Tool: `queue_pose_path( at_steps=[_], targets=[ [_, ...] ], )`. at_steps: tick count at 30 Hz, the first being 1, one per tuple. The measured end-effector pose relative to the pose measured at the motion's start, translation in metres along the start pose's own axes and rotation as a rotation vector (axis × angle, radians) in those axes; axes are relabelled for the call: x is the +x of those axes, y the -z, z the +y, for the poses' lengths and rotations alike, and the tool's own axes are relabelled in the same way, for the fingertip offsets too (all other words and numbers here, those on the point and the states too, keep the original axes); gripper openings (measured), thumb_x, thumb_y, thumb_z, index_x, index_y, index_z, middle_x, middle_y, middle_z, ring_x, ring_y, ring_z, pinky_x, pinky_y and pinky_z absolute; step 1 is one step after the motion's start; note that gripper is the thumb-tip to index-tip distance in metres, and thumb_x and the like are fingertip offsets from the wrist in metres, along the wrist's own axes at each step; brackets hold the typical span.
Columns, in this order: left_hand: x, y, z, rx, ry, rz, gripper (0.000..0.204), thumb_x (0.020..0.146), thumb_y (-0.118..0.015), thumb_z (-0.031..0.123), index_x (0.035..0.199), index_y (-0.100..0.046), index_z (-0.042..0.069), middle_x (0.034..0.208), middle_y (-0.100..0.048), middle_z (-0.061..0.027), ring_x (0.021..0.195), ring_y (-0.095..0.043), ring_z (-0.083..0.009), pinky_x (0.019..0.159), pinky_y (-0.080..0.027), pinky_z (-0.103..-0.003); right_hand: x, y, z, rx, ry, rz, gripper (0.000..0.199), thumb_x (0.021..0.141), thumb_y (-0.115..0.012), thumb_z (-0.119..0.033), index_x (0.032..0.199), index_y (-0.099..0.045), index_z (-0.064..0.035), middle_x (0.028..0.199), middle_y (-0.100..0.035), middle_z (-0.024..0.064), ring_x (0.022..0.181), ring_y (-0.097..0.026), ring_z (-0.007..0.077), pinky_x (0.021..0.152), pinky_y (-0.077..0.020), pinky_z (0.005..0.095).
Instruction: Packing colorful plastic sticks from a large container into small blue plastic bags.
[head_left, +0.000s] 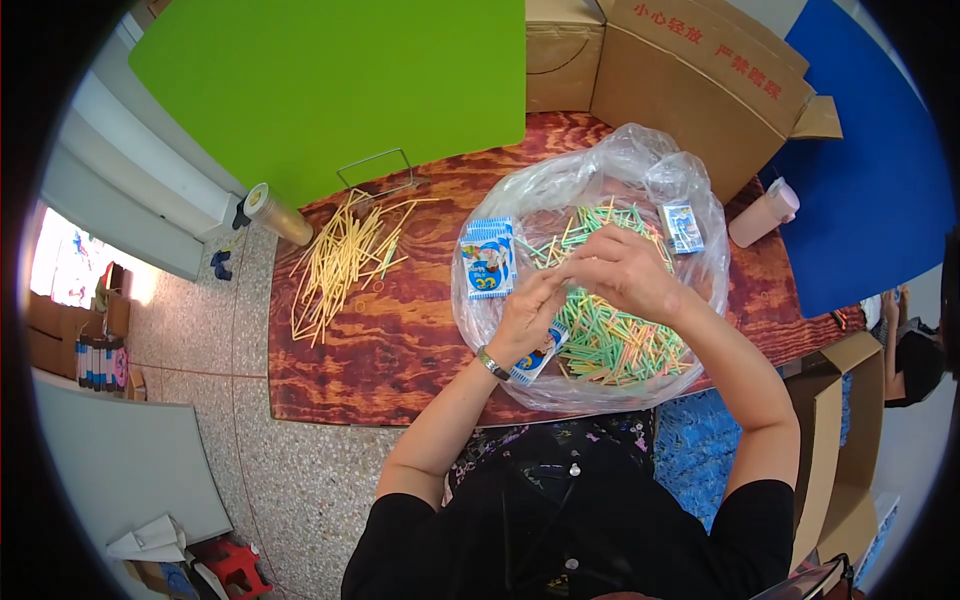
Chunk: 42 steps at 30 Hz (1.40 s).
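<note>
Over an opened transparent plastic bag, my left hand and my right hand meet with fingertips pinched together. What they hold, if anything, is too small and covered to name. Beneath them lies a heap of thin green, pink and pale sticks, partly hidden by my right hand. Several blue-and-white packets are stacked on the bag's left side. Another such packet lies under my left wrist, and one more packet rests at the bag's far right.
Loose yellow sticks are piled on the left of the wood-patterned table, near a wire stand. A lidded tumbler and a pink bottle flank the work area. Cardboard boxes stand behind; another person is at far right.
</note>
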<state>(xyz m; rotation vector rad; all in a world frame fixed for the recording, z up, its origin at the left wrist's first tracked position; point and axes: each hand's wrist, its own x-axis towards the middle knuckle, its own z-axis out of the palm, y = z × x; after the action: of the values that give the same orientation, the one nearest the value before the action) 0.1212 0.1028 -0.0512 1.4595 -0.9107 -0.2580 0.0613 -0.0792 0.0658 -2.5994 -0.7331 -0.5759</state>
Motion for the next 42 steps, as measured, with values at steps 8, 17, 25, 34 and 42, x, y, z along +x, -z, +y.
queue_pose_path(
  at_steps=[8,17,25,34,42],
  targets=[
    [-0.009,0.023,-0.003,-0.293,0.177,0.012,0.029,0.100,-0.046,0.011,0.124,-0.056,-0.001,0.114,-0.052,-0.0050,0.099,-0.058,-0.0116,0.086,-0.056,-0.027,0.018,-0.024,-0.009,0.144,-0.202,0.226,0.024,0.087,-0.061,-0.006,0.109,-0.069,-0.0088,0.101,-0.069,0.0089,0.104,-0.059,0.0281,0.088,-0.0471,0.0374],
    [-0.020,0.032,0.007,-0.580,0.316,0.088,0.032,0.102,-0.044,0.017,0.127,-0.054,0.000,0.106,-0.053,-0.0020,0.098,-0.059,-0.0106,0.081,-0.057,-0.028,0.030,-0.033,-0.007,0.434,-0.335,0.231,0.020,0.090,-0.061,-0.014,0.108,-0.068,-0.0092,0.094,-0.069,0.0097,0.090,-0.061,0.0256,0.079,-0.0485,0.0356],
    [-0.025,0.055,-0.002,-0.603,0.333,0.156,0.029,0.102,-0.044,0.022,0.120,-0.055,0.002,0.116,-0.062,-0.0073,0.099,-0.063,-0.0151,0.079,-0.058,-0.033,0.030,-0.042,-0.014,-0.019,-0.164,0.010,0.052,0.087,-0.063,-0.023,0.136,-0.048,-0.0134,0.129,-0.053,0.0157,0.114,-0.053,0.0329,0.096,-0.0445,0.0411],
    [-0.030,0.072,-0.056,-0.298,0.397,0.397,0.033,0.103,-0.042,0.028,0.122,-0.055,0.004,0.108,-0.065,-0.0042,0.092,-0.064,-0.0105,0.074,-0.053,-0.025,-0.029,-0.114,-0.018,-0.165,-0.534,-0.477,0.040,0.080,-0.071,-0.034,0.107,-0.062,-0.0064,0.094,-0.064,0.0131,0.095,-0.062,0.0299,0.072,-0.0544,0.0420],
    [-0.023,0.063,-0.042,0.703,0.295,0.342,0.049,0.096,-0.052,0.024,0.134,-0.042,-0.004,0.127,-0.050,-0.0236,0.115,-0.050,-0.0362,0.095,-0.043,-0.042,-0.055,-0.136,-0.012,-0.252,-0.383,-0.235,0.012,0.075,-0.065,-0.019,0.081,-0.061,-0.0094,0.081,-0.060,0.0074,0.085,-0.059,0.0265,0.067,-0.0507,0.0383]
  ],
)
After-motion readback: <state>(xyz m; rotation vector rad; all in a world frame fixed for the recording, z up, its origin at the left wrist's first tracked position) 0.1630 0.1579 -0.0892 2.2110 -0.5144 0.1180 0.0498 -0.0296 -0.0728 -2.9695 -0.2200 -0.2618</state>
